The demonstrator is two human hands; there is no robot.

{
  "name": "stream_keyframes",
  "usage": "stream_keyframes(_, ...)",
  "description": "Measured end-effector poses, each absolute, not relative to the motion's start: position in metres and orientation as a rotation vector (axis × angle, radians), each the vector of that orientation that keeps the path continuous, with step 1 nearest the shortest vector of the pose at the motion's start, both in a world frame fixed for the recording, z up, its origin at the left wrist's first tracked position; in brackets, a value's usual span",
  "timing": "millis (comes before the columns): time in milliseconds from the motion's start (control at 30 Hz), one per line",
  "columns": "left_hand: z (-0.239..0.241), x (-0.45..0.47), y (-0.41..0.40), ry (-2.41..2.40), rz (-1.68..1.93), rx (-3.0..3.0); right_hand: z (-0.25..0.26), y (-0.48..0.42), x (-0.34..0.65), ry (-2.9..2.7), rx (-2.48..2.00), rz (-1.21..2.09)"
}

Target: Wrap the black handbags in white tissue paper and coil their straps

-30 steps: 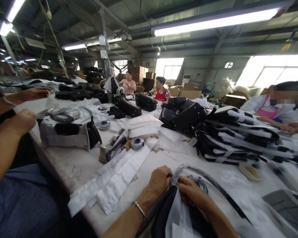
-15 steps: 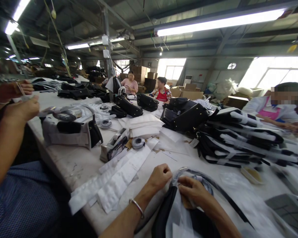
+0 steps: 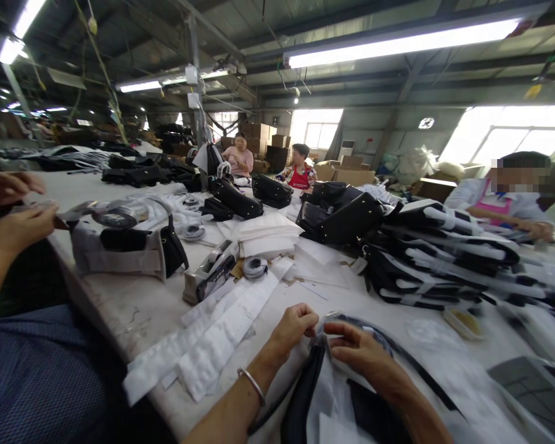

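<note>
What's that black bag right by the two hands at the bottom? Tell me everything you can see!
The black bag looks smooth, perhaps leather or something like it. Thin, whitish wrapping covers its middle, with black showing on both sides. Its narrow end points away from the person, and the picture's bottom edge cuts off the rest. By that end, a dark strap curves off to the right. The left hand and right hand are at the narrow end; how firmly they touch it is hard to tell.

No text or number was legible.
Pale lettering (image 3: 300,184) on a red apron (image 3: 300,175) was too small to read.
</note>
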State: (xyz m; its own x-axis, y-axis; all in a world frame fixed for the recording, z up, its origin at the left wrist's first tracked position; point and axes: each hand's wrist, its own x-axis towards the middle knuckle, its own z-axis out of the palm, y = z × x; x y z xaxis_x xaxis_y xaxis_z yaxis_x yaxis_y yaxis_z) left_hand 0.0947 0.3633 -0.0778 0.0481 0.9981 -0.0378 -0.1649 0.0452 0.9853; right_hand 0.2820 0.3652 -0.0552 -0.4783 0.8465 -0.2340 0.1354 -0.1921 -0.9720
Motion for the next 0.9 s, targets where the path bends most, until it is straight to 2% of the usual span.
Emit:
stream_keyframes(367,-0.085,0.093,0.366,1.055,1.135,1.063,-0.059,0.369,0.281,-1.723,-1.032,1.624)
stream_keyframes(700,-0.086,0.090,0.369,1.100,1.078,1.051,-0.068,0.371,0.283,-1.889,-1.088,1.381)
stream_keyframes(900,-0.092,0.093,0.371,1.100,1.068,1.065,-0.065,0.374,0.282,-1.568,-1.123,1.572)
